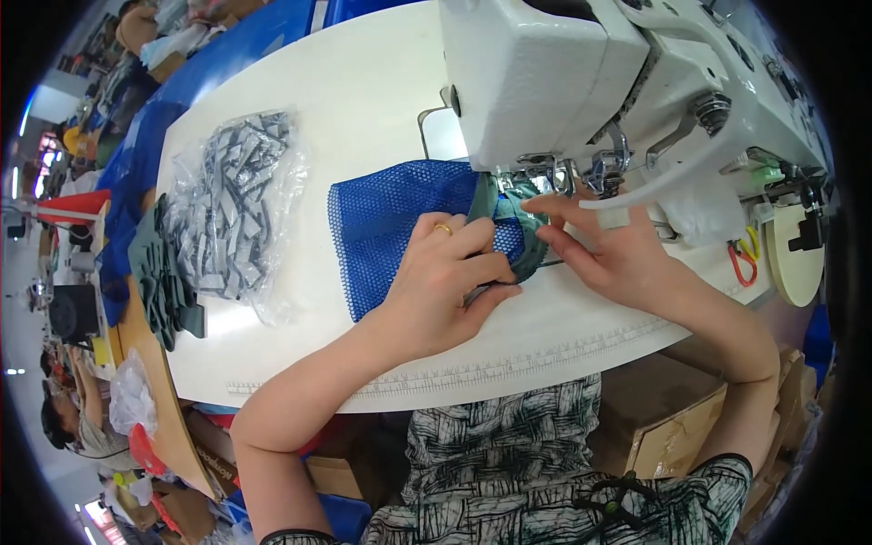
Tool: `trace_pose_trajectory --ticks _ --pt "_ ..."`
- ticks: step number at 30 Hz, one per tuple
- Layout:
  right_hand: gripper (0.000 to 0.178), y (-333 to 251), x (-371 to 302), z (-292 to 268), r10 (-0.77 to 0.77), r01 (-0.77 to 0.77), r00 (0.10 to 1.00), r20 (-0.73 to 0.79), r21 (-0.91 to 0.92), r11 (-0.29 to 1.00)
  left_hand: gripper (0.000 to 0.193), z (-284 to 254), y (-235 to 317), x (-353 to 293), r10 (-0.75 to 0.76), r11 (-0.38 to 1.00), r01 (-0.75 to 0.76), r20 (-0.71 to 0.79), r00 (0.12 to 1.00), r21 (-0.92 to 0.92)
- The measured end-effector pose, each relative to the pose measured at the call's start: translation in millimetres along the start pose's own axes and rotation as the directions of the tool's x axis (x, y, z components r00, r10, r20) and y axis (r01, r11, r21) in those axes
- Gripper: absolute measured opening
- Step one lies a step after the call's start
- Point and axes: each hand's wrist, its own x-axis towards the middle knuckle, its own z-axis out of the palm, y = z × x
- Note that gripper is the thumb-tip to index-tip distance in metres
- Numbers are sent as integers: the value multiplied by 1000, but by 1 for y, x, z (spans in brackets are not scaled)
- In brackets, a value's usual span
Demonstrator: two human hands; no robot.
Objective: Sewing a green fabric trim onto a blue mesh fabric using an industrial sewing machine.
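A piece of blue mesh fabric (381, 218) lies on the white table of the sewing machine (536, 82). A dark green fabric band (484, 198) runs along its right edge, beneath the metal presser foot (545, 171). My left hand (450, 277) is closed on the mesh near the band, thumb and fingers drawn together; a ring is on one finger. My right hand (618, 250) has its forefinger and thumb at the band's right side, close to the presser foot. Its other fingers are partly hidden behind the machine parts.
A clear plastic bag (241, 204) of grey-and-silver pieces lies left on the table, beside a stack of dark green fabric strips (162, 272). Red-handled scissors (743, 263) lie at the right. A printed ruler (454, 363) follows the near edge. Cardboard boxes (672, 427) stand below.
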Motion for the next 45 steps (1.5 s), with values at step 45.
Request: trace_pose_trajectory --ticks 45 --pt "30 -3 -18 29 -173 170 975 -140 -32 985 49 -22 9 0 -98 939 48 131 987 340"
